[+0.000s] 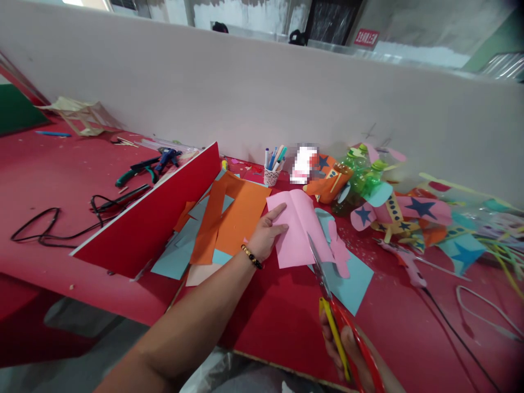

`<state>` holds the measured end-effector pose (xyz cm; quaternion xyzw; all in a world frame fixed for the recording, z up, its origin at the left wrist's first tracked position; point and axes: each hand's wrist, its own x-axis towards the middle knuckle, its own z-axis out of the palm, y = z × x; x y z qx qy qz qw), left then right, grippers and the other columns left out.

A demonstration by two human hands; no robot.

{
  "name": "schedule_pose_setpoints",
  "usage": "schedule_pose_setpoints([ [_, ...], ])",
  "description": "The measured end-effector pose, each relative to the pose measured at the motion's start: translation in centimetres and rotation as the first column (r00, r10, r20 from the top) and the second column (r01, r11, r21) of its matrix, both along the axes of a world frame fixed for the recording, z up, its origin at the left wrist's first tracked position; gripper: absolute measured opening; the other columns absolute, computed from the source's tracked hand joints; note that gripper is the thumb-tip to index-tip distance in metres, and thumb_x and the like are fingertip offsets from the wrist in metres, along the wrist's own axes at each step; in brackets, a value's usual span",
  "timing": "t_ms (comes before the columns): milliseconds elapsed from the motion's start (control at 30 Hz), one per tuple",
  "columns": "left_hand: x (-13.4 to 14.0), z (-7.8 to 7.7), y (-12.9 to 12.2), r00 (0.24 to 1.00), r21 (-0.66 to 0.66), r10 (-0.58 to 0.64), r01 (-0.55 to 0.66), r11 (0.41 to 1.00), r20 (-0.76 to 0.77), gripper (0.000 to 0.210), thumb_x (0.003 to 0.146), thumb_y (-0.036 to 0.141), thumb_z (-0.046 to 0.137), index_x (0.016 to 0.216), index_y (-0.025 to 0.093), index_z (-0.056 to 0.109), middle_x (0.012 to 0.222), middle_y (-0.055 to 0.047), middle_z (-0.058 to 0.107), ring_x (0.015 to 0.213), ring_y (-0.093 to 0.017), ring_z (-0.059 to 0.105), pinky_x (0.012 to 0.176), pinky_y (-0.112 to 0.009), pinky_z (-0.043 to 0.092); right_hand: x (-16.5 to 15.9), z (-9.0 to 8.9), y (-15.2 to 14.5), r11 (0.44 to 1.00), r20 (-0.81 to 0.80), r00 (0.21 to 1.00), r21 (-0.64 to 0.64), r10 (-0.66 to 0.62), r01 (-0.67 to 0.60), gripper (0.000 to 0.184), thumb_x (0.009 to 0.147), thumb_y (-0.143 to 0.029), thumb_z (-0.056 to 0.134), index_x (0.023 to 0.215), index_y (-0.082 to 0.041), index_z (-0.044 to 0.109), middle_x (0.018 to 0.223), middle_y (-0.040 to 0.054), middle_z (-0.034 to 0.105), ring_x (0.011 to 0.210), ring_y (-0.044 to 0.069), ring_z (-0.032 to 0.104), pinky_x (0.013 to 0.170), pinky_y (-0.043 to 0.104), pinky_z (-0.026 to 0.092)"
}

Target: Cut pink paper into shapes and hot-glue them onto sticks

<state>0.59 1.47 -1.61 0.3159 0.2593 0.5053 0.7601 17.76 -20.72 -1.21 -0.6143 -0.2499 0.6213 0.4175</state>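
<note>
A creased sheet of pink paper point(295, 234) is in front of me, its left edge held by my left hand point(266, 234). My right hand point(346, 344) is closed around the handles of a pair of scissors point(321, 270), one handle red and one yellow. The scissor blades point away from me and their tips lie over the lower right part of the pink paper. Beside it, a cut pink piece point(339, 251) rests on a light blue sheet point(352, 284). Part of my right hand is hidden behind the handles.
Orange paper point(243, 210) and blue scraps lie left, beside an upright red board point(164, 218). A pen cup point(271, 176) stands at the back. Decorated bottle planes point(409, 210) and a pink glue gun point(405, 262) with its cord are right. Pliers point(139, 169) lie far left.
</note>
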Motion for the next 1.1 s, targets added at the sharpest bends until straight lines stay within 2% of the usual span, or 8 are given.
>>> schedule_pose_setpoints([
  [133, 0.2, -0.1, -0.1, 1.0, 0.016, -0.005, 0.005, 1.0, -0.022, 0.07, 0.059, 0.012, 0.074, 0.126, 0.025, 0.054, 0.123, -0.005, 0.057, 0.089, -0.015, 0.06, 0.089, -0.033, 0.046, 0.1, -0.2, -0.8, 0.999, 0.012, 1.0, -0.029, -0.023, 0.024, 0.034, 0.086, -0.043, 0.054, 0.112, -0.019, 0.056, 0.101, 0.0063, 0.062, 0.077, 0.016, 0.062, 0.063, 0.031, 0.053],
  [267, 0.2, -0.2, -0.2, 0.999, 0.02, -0.02, 0.02, 1.0, -0.035, 0.072, 0.06, 0.013, 0.074, 0.127, 0.025, 0.053, 0.123, -0.006, 0.058, 0.087, -0.015, 0.06, 0.088, -0.033, 0.046, 0.0, -0.6, -0.7, 0.998, 0.005, 0.999, -0.059, -0.036, 0.037, 0.046, 0.069, -0.061, 0.064, 0.097, -0.024, 0.063, 0.077, 0.0043, 0.065, 0.058, 0.016, 0.059, 0.044, 0.023, 0.047],
  [467, 0.2, -0.1, -0.2, 0.998, 0.035, -0.01, 0.012, 0.999, -0.064, 0.072, 0.06, 0.014, 0.074, 0.128, 0.024, 0.052, 0.12, -0.007, 0.059, 0.09, -0.016, 0.06, 0.089, -0.033, 0.046, -0.2, -1.4, -0.2, 0.998, -0.027, 0.999, -0.057, -0.037, 0.035, 0.052, 0.057, -0.067, 0.068, 0.088, -0.025, 0.064, 0.068, 0.0025, 0.062, 0.05, 0.013, 0.055, 0.038, 0.019, 0.041],
  [667, 0.3, -0.1, -0.2, 0.999, 0.022, -0.02, 0.021, 1.0, -0.046, 0.073, 0.06, 0.013, 0.074, 0.128, 0.025, 0.052, 0.12, -0.006, 0.06, 0.086, -0.014, 0.06, 0.088, -0.032, 0.046, 0.0, -2.4, -0.3, 0.996, -0.077, 0.997, -0.084, 0.0, -0.007, 0.055, 0.058, -0.069, 0.065, 0.087, -0.022, 0.063, 0.056, -0.001, 0.056, 0.038, 0.009, 0.048, 0.034, 0.017, 0.039],
  [867, 0.2, -0.2, -0.2, 0.998, 0.035, -0.025, 0.027, 0.999, -0.05, 0.071, 0.061, 0.013, 0.073, 0.127, 0.026, 0.053, 0.12, -0.005, 0.059, 0.083, -0.012, 0.06, 0.086, -0.031, 0.046, 1.3, -2.9, 0.5, 0.971, -0.225, 0.962, -0.142, 0.156, -0.191, 0.054, 0.06, -0.072, 0.059, 0.079, -0.021, 0.063, 0.051, -0.0005, 0.056, 0.038, 0.013, 0.054, 0.035, 0.021, 0.043],
  [967, 0.2, -0.1, -0.2, 0.998, 0.036, -0.023, 0.025, 0.999, -0.054, 0.071, 0.061, 0.013, 0.073, 0.127, 0.025, 0.053, 0.117, -0.005, 0.061, 0.082, -0.012, 0.059, 0.086, -0.03, 0.046, 1.4, -2.8, 0.9, 0.962, -0.242, 0.951, -0.146, 0.192, -0.231, 0.051, 0.059, -0.069, 0.063, 0.075, -0.021, 0.062, 0.05, -0.0001, 0.056, 0.039, 0.015, 0.056, 0.033, 0.021, 0.041],
  [1100, 0.2, -0.1, -0.2, 0.998, 0.039, -0.029, 0.031, 0.999, -0.059, 0.072, 0.061, 0.013, 0.073, 0.129, 0.025, 0.051, 0.113, -0.005, 0.063, 0.082, -0.013, 0.06, 0.085, -0.032, 0.046, 0.8, -2.8, 0.6, 0.977, -0.223, 0.965, -0.128, 0.14, -0.171, 0.049, 0.057, -0.067, 0.066, 0.072, -0.02, 0.061, 0.047, -0.0017, 0.053, 0.034, 0.012, 0.051, 0.032, 0.02, 0.04],
])
